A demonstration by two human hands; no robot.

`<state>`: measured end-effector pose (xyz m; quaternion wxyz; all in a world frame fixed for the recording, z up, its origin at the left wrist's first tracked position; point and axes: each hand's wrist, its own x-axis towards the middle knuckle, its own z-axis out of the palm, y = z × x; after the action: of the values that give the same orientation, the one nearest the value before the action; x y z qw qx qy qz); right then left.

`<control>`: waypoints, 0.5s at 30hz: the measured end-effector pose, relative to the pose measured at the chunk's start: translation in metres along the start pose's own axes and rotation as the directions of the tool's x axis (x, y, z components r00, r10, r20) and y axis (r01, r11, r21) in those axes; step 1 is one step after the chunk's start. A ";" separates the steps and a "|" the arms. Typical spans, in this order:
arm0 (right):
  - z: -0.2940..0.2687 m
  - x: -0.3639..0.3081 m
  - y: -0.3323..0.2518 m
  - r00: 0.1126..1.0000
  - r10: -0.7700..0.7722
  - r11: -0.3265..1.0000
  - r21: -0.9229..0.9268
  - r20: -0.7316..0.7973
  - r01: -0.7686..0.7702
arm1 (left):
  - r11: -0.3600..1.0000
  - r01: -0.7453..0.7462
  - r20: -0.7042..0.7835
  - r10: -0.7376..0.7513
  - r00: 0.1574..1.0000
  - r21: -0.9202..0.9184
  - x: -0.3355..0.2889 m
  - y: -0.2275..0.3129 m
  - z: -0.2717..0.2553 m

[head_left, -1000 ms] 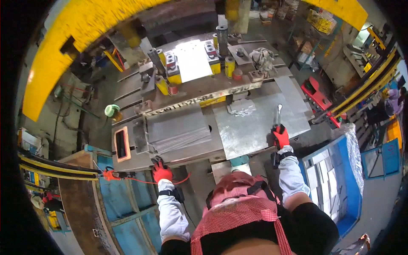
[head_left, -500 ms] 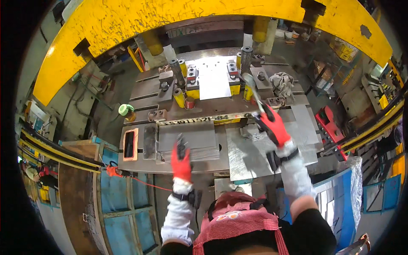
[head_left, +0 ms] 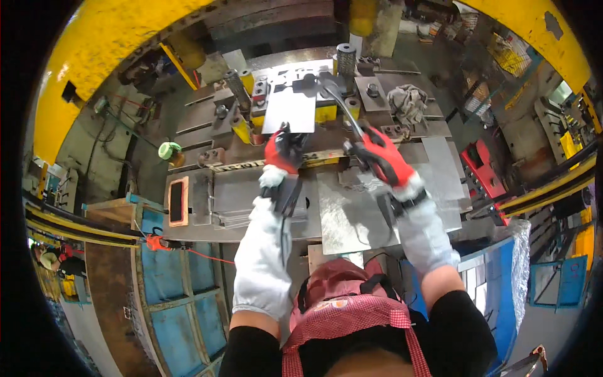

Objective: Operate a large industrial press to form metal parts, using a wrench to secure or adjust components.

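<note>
A bright flat metal sheet (head_left: 289, 113) lies on the die in the press, with dark shapes showing across its far part. At the sheet's near edge, my left hand (head_left: 284, 152), in a red and black glove, has its fingers closed on that edge. Closed round the shaft of a long metal tool (head_left: 336, 95) is my gloved right hand (head_left: 383, 157). The tool's dark head reaches over the sheet's right side; its exact kind cannot be made out. A stack of grey metal sheets (head_left: 242, 195) sits below my left hand, partly hidden by the forearm.
Guide posts (head_left: 345, 61) and yellow blocks (head_left: 241, 129) stand around the die. A rag (head_left: 407, 103) lies at the right, a green-capped bottle (head_left: 168, 152) at the left. Another metal sheet (head_left: 342, 213) rests in front. The yellow press frame (head_left: 113, 56) arches overhead.
My left hand has moved from above the sheet stack forward to the sheet on the die, and its fingers have closed. The right hand and tool have shifted forward and left. The view has moved.
</note>
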<state>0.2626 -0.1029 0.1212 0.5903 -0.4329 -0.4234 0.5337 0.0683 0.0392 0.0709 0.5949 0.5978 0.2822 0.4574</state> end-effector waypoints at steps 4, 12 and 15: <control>-0.039 -0.111 0.032 0.979 0.203 0.974 0.106 -0.007 -0.201 | 0.968 0.014 -0.248 0.050 0.967 0.249 -0.074 -0.020 -0.100; -0.076 -0.145 0.141 0.894 0.406 0.911 0.168 -0.190 -0.377 | 0.869 0.103 -0.329 0.072 0.942 0.484 -0.135 0.087 -0.152; -0.073 -0.144 0.127 0.903 0.363 0.916 -0.087 -0.230 -0.391 | 0.891 0.128 -0.293 0.006 0.956 0.435 -0.126 0.115 -0.161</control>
<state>0.2888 -0.2434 -0.0255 0.4870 -0.5983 -0.3012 0.5605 -0.1508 -0.0138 0.1350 0.4077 0.6372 0.4820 0.4420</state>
